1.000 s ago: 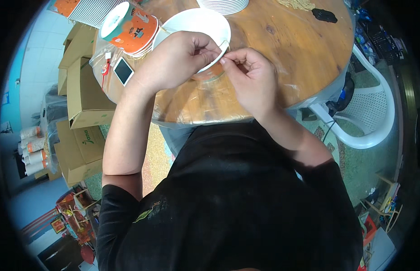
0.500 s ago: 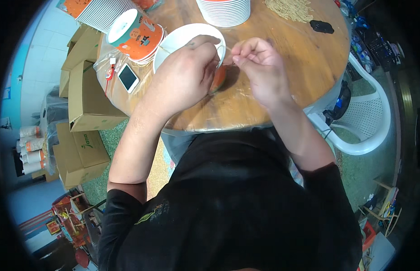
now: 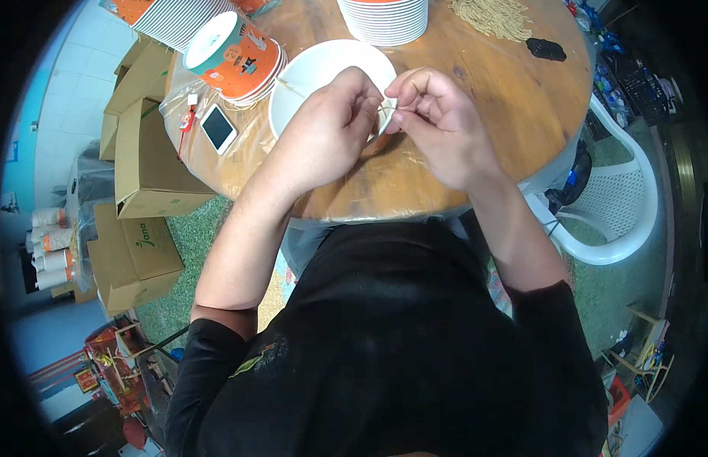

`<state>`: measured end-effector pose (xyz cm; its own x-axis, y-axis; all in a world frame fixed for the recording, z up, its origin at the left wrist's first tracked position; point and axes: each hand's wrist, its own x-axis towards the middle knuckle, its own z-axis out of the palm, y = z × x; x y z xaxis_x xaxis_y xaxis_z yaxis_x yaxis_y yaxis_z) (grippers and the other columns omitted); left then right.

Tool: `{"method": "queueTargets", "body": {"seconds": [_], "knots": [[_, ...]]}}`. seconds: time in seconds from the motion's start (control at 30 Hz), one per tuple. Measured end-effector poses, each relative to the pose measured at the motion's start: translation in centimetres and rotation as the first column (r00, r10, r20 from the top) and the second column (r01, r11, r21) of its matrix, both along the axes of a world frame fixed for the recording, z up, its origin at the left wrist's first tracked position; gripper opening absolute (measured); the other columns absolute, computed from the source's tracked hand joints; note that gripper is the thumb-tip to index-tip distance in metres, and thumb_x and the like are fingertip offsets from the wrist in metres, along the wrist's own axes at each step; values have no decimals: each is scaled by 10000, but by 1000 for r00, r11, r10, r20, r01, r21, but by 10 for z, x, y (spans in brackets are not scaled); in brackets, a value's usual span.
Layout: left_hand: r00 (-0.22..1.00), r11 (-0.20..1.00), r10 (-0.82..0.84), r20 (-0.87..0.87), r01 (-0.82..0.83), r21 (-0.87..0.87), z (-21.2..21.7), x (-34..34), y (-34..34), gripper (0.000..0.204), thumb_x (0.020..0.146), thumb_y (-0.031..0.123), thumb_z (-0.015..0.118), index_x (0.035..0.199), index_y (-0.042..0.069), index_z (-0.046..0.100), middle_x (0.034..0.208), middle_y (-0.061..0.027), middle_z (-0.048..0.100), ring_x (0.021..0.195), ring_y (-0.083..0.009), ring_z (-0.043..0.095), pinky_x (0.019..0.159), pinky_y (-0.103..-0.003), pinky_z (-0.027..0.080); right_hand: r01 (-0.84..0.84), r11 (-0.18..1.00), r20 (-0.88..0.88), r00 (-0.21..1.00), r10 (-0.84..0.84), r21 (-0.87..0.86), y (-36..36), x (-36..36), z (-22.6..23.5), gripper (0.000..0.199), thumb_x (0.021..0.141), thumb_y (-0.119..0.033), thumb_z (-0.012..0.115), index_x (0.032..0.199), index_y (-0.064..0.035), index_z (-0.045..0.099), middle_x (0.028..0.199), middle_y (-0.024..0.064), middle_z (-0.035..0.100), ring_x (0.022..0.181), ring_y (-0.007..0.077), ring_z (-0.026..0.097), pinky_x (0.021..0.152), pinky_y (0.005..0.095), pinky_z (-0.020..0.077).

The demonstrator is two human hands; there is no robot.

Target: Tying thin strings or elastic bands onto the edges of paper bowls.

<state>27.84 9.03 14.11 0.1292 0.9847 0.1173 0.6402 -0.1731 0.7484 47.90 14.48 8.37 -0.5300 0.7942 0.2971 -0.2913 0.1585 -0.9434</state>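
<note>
A white paper bowl (image 3: 312,68) lies on the round wooden table (image 3: 514,99) under a clear plastic sheet. My left hand (image 3: 331,129) reaches over the bowl's near right rim, fingers pinched together. My right hand (image 3: 442,126) meets it from the right, thumb and forefinger also pinched. Between the two sets of fingertips runs a thin pale strand (image 3: 386,109). Another piece of it crosses the bowl's inside at the left. My hands hide the rim where they meet.
A tilted stack of orange-and-white paper bowls (image 3: 232,57) and a phone (image 3: 218,128) lie left of the bowl. Stacked white bowls (image 3: 384,19), a pile of pale strands (image 3: 495,15) and a small black object (image 3: 547,49) sit farther back. Cardboard boxes (image 3: 144,160) stand left, a white plastic chair (image 3: 621,213) right.
Both hands stay pinched together at the bowl's rim. The bowl and hands sit slightly lower in the view than a second ago, and more of the far stack shows.
</note>
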Motion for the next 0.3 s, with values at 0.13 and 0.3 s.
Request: {"method": "queueTargets", "body": {"seconds": [0.13, 0.3], "knots": [[998, 991, 10, -66, -1, 133, -1, 3, -2, 133, 1081, 134, 697, 1090, 31, 614, 912, -220, 747, 897, -425, 760, 770, -475, 596, 112, 994, -46, 993, -111, 20, -7, -1, -2, 207, 1045, 89, 708, 1211, 15, 607, 1151, 94, 747, 1006, 110, 755, 901, 267, 616], [965, 952, 55, -258, 27, 305, -4, 8, -8, 136, 1064, 150, 720, 1064, 63, 616, 911, -189, 757, 869, -432, 764, 755, -510, 607, 177, 984, 105, 979, -177, 14, -10, -2, 6, 269, 1045, 62, 742, 1282, 30, 619, 1306, 218, 783, 1081, 156, 808, 923, 261, 635]]}}
